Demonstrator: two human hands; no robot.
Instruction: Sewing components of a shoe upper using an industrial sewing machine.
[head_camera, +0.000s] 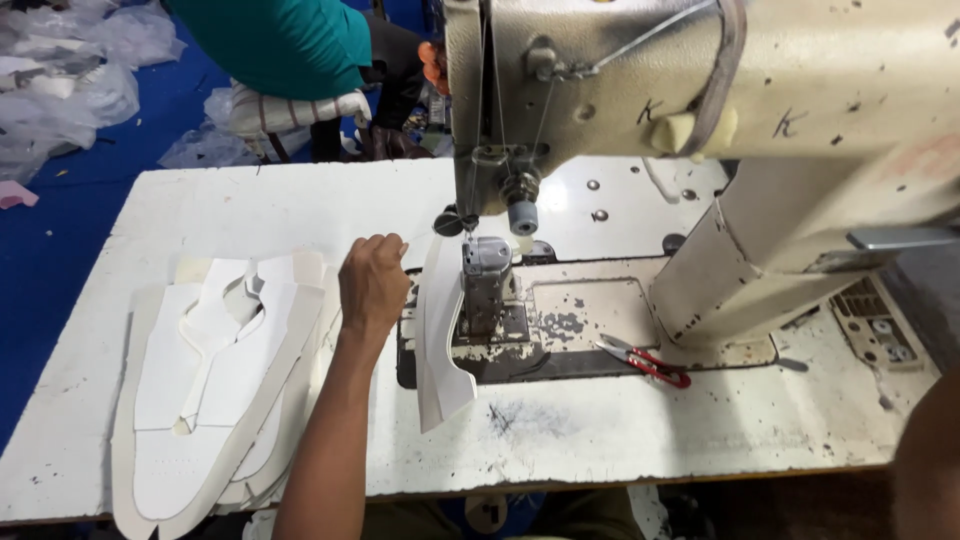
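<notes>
Pinching the white cut piece (440, 330) in my left grip (372, 285), I should feed it steadily past the post (487, 285); my right grip is out of view.

floor (60, 250): blue | table (620, 440): white, chipped, stained | bg: clear plastic bags (70, 70) piled top-left | light: bright overhead

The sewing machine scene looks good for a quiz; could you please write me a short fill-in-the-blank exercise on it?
1. The left hand holds a white cut piece against the machine's ____.
2. The snips on the machine bed have ____ handles.
3. The stack of white pieces lies to the ____ of the left hand.

Missing words: post; red; left
</notes>
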